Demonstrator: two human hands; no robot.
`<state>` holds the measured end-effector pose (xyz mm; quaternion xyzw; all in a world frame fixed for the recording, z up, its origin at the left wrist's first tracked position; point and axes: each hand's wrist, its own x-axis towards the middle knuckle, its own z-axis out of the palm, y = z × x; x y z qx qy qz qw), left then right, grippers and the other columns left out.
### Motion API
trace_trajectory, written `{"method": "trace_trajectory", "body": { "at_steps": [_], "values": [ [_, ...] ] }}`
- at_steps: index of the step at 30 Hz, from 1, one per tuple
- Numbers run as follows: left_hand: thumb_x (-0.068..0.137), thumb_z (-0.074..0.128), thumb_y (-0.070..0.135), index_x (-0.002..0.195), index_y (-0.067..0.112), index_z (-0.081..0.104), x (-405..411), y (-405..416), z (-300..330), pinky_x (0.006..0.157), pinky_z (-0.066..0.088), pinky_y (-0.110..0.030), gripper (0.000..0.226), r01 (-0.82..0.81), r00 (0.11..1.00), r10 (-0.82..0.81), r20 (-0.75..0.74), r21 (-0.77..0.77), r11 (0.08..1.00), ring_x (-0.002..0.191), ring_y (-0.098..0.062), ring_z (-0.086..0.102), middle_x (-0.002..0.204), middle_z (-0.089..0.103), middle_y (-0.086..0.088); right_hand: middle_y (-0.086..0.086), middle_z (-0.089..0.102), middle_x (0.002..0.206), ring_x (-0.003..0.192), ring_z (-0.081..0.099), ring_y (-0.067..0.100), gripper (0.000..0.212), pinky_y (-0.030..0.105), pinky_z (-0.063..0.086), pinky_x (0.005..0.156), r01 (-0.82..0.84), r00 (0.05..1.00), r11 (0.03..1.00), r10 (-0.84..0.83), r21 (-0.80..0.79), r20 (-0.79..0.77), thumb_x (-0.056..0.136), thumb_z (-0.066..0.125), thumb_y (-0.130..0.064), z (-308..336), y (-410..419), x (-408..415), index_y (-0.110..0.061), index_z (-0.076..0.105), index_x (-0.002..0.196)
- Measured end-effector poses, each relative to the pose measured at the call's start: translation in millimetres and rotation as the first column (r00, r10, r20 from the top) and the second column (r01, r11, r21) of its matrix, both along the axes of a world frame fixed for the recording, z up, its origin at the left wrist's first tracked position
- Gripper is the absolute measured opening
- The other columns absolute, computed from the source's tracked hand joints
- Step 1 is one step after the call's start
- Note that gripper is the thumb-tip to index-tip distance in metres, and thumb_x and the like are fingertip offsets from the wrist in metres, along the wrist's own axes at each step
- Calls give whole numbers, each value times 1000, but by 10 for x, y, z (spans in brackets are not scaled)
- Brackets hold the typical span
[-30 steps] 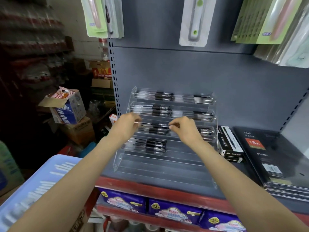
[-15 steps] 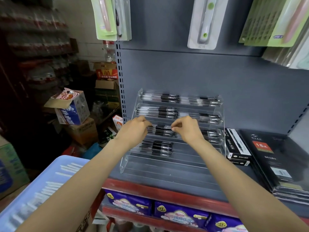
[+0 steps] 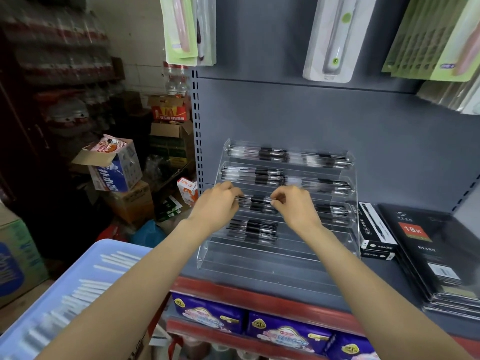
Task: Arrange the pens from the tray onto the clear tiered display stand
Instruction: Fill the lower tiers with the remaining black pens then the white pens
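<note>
Both hands on third-tier pens of stand

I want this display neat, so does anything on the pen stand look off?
Mostly tidy. The clear stand has pens on its upper tiers, but the fourth tier holds one bunch on its left half only, and the lowest steps are bare. Both hands are at the third tier.
</note>
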<state>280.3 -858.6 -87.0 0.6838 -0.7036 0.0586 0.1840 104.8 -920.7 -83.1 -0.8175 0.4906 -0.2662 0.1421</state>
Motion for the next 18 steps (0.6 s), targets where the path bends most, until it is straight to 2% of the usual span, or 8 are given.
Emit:
{"method": "trace_trajectory", "body": {
  "at_steps": [4, 8, 12, 14, 16, 18],
  "values": [
    [94, 47, 18, 124, 14, 56, 77, 135, 11, 91, 47, -37, 31, 13, 996, -22, -84, -106, 994, 114, -23, 51, 123, 55, -4, 5, 61, 107, 96, 59, 17, 16, 30, 50, 86, -11, 999, 997, 15, -71, 51, 91, 59, -15, -9, 221, 139, -13, 68, 104],
    [92, 53, 16, 112, 14, 61, 374, 451, -25, 84, 50, -39, 22, -35, 965, -12, -262, -172, 984, 99, -21, 58, 107, 61, -4, 1, 64, 100, 82, 55, 9, 15, 13, 39, 77, -98, 984, 995, 97, -2, 148, 90, 59, -12, 6, 561, 449, -14, 69, 101],
    [89, 55, 11, 104, 15, 64, 865, 979, -240, 74, 52, -33, 18, -156, 902, 97, -420, -108, 982, 75, -16, 58, 92, 60, -1, 1, 68, 100, 81, 56, 8, 17, 6, 38, 71, -237, 957, 967, 216, 96, 193, 89, 57, -11, -132, 1031, 956, -14, 70, 100],
    [89, 56, 11, 103, 15, 65, 1160, 1277, -425, 72, 50, -33, 17, -214, 886, 168, -433, -59, 975, 75, -17, 57, 92, 63, -4, 1, 67, 103, 84, 56, 9, 17, 5, 40, 73, -301, 942, 941, 268, 154, 203, 91, 56, -12, -278, 1314, 1269, -15, 69, 102],
    [90, 55, 12, 105, 13, 64, 1481, 1575, -641, 72, 46, -30, 17, -264, 860, 244, -448, 19, 964, 76, -18, 55, 94, 65, -6, 3, 65, 107, 92, 59, 14, 20, 16, 44, 83, -335, 936, 918, 298, 212, 189, 91, 54, -12, -467, 1597, 1596, -16, 68, 105],
    [89, 56, 11, 102, 13, 65, 1816, 1861, -853, 74, 47, -31, 16, -310, 821, 316, -476, 92, 946, 75, -18, 55, 93, 66, -7, 5, 63, 112, 97, 60, 17, 22, 17, 42, 83, -372, 925, 884, 328, 283, 192, 92, 53, -11, -690, 1854, 1913, -14, 66, 109]
  ]
}}
